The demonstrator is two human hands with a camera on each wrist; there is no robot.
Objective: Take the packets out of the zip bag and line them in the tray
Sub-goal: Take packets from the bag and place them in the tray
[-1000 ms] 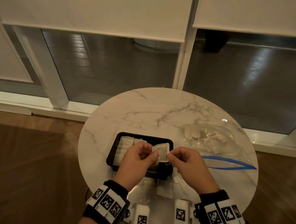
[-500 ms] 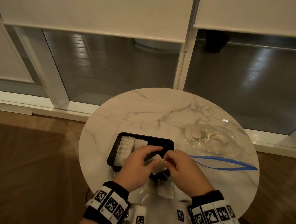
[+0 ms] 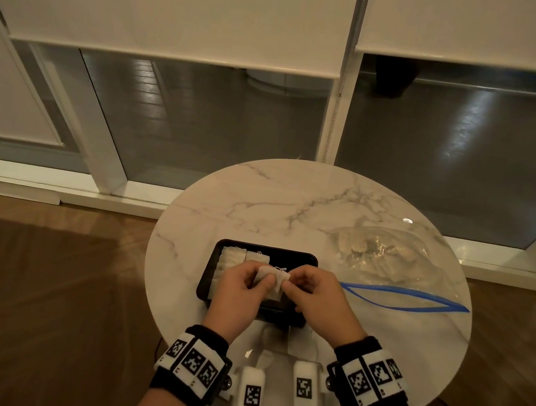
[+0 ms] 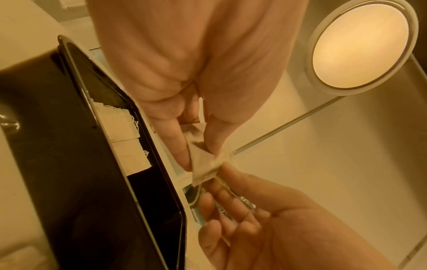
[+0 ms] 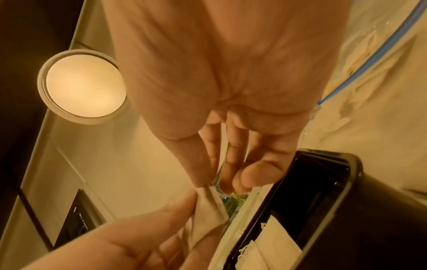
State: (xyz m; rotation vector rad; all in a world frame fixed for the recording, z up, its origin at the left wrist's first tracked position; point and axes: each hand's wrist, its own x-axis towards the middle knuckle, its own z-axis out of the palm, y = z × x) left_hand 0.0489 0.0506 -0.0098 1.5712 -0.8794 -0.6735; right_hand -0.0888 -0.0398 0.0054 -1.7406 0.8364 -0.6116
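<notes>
Both hands hold one white packet [image 3: 273,280] just above the black tray [image 3: 300,257]. My left hand [image 3: 245,285] pinches its left half between thumb and fingers; the same packet [image 4: 203,168] shows creased in the left wrist view. My right hand [image 3: 309,290] pinches the packet [image 5: 208,213] at its right edge. Several white packets [image 3: 238,259] lie lined up in the tray's left part. The clear zip bag [image 3: 386,256] with a blue zipper lies to the right on the marble table [image 3: 260,202], packets still inside it.
A loose packet [image 3: 276,338] lies on the table in front of the tray, between my wrists. The round table's edge curves close behind my wrists. Windows and white blinds stand beyond the table.
Both hands dipped toward the tray's near right part half a second ago, then rose a little and shifted left with the packet, which now looks more folded.
</notes>
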